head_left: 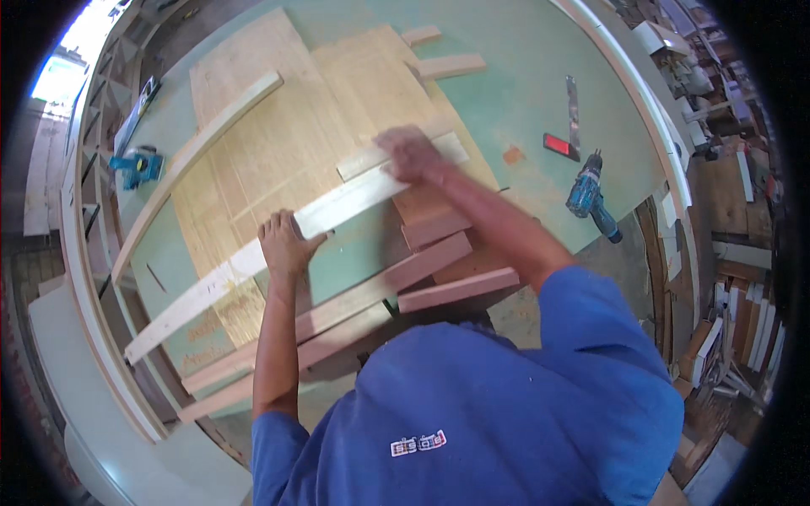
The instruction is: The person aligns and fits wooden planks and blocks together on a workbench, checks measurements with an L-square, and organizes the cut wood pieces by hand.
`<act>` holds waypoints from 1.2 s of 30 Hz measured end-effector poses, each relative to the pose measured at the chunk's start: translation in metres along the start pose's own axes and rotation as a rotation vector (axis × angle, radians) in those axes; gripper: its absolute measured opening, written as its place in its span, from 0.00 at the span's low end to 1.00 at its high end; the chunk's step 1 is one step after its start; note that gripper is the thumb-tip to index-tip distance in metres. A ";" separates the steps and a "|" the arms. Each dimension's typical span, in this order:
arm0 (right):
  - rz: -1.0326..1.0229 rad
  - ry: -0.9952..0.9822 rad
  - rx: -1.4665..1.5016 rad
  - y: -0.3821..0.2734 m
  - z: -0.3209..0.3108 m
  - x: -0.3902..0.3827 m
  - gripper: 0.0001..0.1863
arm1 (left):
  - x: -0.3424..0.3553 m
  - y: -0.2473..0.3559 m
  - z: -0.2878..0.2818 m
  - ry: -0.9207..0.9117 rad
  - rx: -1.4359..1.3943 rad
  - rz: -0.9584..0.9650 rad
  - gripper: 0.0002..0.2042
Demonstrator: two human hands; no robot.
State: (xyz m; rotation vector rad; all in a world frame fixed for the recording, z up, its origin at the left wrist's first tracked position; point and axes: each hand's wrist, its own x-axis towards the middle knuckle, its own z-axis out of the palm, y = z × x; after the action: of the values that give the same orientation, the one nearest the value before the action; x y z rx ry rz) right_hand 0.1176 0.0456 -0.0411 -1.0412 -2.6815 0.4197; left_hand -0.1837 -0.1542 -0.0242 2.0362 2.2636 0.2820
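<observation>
A long pale wooden strip (350, 202) slants across the work table from lower left to upper right. My left hand (285, 243) is closed over its middle, with the fingers over the far edge and the thumb on the near side. A small dark patch shows beside those fingers; I cannot make out what it is. Near the strip's right end, my right hand (409, 153) is over the wood, smeared by motion. Its fingers are too blurred to read. A shorter pale piece (363, 162) lies along the far side of the strip there.
Wide plywood panels (253, 110) cover part of the green table (515, 93). A curved wooden strip (202, 143) lies at left, near a blue power tool (137, 167). Reddish wood lengths (456, 291) lie nearest me. To the right are a try square (564, 145) and a cordless drill (591, 198).
</observation>
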 end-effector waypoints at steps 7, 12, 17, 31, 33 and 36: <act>-0.269 -0.256 -0.183 0.022 -0.033 0.024 0.20 | -0.045 0.043 -0.017 0.104 0.001 -0.237 0.42; -0.299 0.067 0.015 0.008 -0.107 -0.028 0.17 | -0.105 0.071 -0.027 0.212 -0.275 -0.407 0.29; -0.139 -0.373 0.096 0.012 -0.126 -0.130 0.25 | -0.162 0.081 -0.026 0.316 -0.399 -0.656 0.23; 0.070 -0.163 0.006 0.040 -0.096 -0.228 0.31 | -0.178 0.158 -0.058 0.317 -0.634 -0.236 0.17; 0.126 -0.125 -0.020 0.022 -0.121 -0.230 0.30 | -0.175 0.185 -0.059 0.061 -0.564 0.042 0.19; 0.296 0.011 -0.035 -0.019 -0.169 -0.247 0.30 | -0.175 0.209 -0.026 -0.128 -0.443 0.288 0.28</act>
State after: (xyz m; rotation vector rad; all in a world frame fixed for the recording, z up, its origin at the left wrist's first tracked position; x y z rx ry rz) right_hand 0.3370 -0.1067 0.0955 -1.4527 -2.5381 0.4188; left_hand 0.0347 -0.3090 0.0309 2.0551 1.6464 0.5934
